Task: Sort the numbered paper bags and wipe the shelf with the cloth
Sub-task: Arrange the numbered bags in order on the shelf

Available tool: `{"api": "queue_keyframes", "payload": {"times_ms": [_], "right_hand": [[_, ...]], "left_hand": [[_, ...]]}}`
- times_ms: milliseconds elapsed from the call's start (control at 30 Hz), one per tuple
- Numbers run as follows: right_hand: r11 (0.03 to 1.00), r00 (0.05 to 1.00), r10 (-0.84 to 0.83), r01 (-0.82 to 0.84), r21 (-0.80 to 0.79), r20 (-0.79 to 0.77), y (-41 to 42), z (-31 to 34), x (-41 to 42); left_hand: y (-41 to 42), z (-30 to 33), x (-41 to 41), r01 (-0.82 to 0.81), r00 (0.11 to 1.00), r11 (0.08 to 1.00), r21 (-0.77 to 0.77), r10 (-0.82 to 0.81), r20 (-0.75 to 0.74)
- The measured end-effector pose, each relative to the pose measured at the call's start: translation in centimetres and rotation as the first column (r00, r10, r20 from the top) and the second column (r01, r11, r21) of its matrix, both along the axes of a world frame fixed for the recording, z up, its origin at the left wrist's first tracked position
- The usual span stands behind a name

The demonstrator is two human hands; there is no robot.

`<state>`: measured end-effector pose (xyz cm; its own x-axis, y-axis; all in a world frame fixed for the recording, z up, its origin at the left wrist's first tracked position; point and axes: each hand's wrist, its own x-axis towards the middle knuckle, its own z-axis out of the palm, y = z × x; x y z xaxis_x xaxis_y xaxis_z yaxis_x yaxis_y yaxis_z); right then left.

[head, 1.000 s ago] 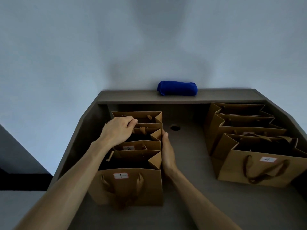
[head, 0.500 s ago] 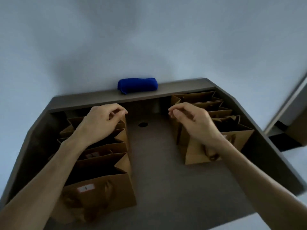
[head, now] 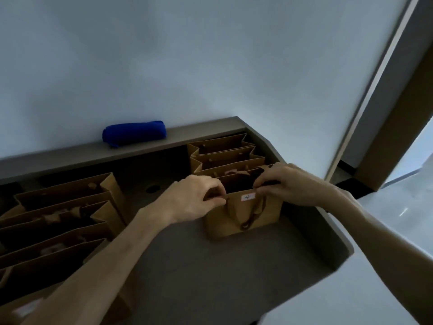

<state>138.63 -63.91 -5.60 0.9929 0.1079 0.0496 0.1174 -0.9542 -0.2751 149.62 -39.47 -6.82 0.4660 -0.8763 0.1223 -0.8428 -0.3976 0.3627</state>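
Observation:
A brown paper bag labelled 4 (head: 246, 216) stands at the front of the right row on the grey shelf (head: 210, 266). My left hand (head: 194, 198) pinches its top rim at the left corner, and my right hand (head: 288, 184) pinches the rim at the right. Behind it stand more bags of the right row (head: 222, 156). A left row of several bags (head: 61, 219) fills the left side; its labels are blurred. A rolled blue cloth (head: 134, 133) lies on the raised back ledge.
A round cable hole (head: 152, 189) sits in the shelf between the two rows. The wall rises right behind the ledge. The shelf's right edge (head: 337, 231) is angled, with a door frame (head: 375, 90) and floor beyond it.
Both hands left the left row and moved right to the bag labelled 4, now gripping its rim. The view swung right, showing the door frame.

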Motion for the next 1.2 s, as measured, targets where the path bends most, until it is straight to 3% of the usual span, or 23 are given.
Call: {"api": "queue_keyframes", "payload": {"times_ms": [167,333,567,667,767,900,1200], "right_hand": [[0.997,0.998,0.011,-0.006,-0.081,0.062,-0.3,-0.5,1.0],[1.0,0.996,-0.005,0.003,0.026,0.084,-0.6,0.8,2.2],[0.985,0.987,0.154,-0.158,0.075,0.056,1.0,0.2,3.3],[0.967,0.962,0.248,-0.254,0.04,0.115,3.8,-0.6,3.7],[0.936,0.923,0.342,-0.35,0.017,0.176,6.9,-1.3,4.2],[0.884,0.854,0.457,-0.468,-0.019,0.25,10.4,-2.3,4.4],[0.783,0.754,0.6,-0.622,-0.002,0.268,12.6,-3.0,3.5]], "left_hand": [[-1.3,-0.3,0.5,-0.023,1.0,0.999,0.032,0.023,0.018],[-1.5,1.1,1.2,-0.082,0.996,0.997,-0.016,0.082,0.046],[1.5,2.7,1.0,-0.119,0.992,0.987,0.111,0.122,-0.021],[4.4,4.2,1.0,-0.152,0.976,0.972,0.177,0.176,-0.125],[6.9,5.2,1.1,-0.279,0.94,0.956,0.092,0.292,-0.177],[8.9,4.7,1.4,-0.436,0.896,0.899,-0.031,0.431,-0.107],[6.8,0.5,1.5,-0.523,0.851,0.843,-0.124,0.525,-0.016]]}}
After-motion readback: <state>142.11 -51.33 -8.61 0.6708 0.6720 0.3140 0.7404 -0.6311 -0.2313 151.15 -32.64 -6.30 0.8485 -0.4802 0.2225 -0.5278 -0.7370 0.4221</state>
